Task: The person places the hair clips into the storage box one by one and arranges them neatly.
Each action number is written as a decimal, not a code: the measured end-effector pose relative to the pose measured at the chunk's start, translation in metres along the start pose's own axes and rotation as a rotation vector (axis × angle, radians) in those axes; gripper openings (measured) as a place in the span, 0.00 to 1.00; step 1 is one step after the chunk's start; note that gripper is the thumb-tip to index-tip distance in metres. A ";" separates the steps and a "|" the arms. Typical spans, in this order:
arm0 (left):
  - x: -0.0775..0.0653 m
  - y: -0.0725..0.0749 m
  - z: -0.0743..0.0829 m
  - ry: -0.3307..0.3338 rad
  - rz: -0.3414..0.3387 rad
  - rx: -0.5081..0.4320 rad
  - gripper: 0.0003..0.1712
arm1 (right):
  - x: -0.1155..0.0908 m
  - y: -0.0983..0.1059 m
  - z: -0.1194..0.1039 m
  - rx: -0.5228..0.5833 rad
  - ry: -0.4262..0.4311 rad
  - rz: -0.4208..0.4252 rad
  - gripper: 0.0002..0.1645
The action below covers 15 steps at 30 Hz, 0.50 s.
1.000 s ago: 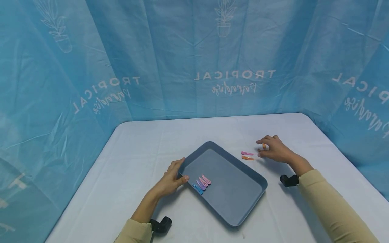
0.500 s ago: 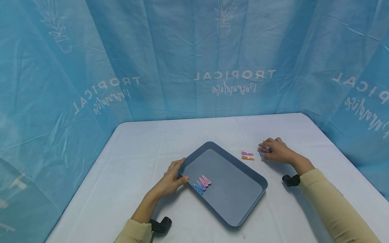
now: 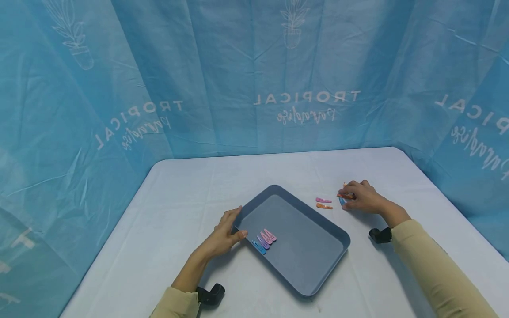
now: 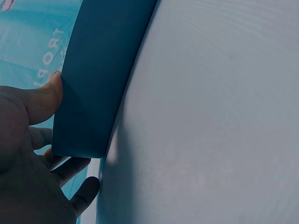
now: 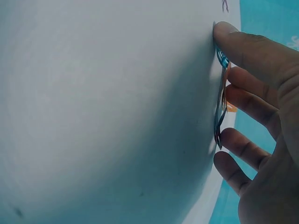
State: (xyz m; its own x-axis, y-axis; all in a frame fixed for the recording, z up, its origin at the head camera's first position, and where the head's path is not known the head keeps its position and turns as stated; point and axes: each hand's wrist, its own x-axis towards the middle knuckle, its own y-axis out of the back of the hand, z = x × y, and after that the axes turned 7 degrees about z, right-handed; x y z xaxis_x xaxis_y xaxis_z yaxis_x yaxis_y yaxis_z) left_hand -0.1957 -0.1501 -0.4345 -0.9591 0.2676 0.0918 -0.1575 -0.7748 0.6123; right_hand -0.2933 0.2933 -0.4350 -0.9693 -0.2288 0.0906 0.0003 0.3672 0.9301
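A grey rectangular tray [image 3: 306, 238] lies slantwise on the white table. My left hand [image 3: 224, 234] holds its left corner, thumb over the rim and fingers along the outside; in the left wrist view the thumb touches the tray wall [image 4: 93, 93]. Inside the tray, near that corner, pink hair clips [image 3: 268, 236] and a blue hair clip [image 3: 259, 247] form a row. My right hand [image 3: 359, 197] is low over a small group of clips, its fingers touching them. Beneath it show a blue clip [image 5: 223, 58] and an orange clip [image 5: 231, 108]; the hand partly hides the group.
Between the tray and my right hand lie a magenta hair clip [image 3: 324, 200] and an orange hair clip [image 3: 324, 206]. A blue printed curtain [image 3: 222, 79] hangs behind and beside the table [image 3: 191, 176].
Over the last second my right hand has lowered onto the clips and shifted slightly right. An orange clip now shows just beyond its fingers. The left hand and tray have stayed put.
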 end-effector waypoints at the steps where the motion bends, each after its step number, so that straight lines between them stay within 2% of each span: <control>1: 0.000 0.000 0.000 0.002 0.000 0.000 0.43 | 0.000 0.000 0.000 -0.001 -0.003 0.000 0.30; 15: 0.001 0.000 0.000 0.000 -0.006 0.000 0.43 | 0.006 0.000 0.000 -0.031 0.011 -0.037 0.29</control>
State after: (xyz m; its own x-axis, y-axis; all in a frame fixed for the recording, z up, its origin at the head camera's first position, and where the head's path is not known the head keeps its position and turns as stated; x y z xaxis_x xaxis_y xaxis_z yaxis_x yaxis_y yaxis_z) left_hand -0.1965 -0.1498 -0.4345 -0.9581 0.2725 0.0878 -0.1638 -0.7733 0.6126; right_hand -0.2993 0.2923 -0.4342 -0.9660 -0.2516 0.0601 -0.0273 0.3299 0.9436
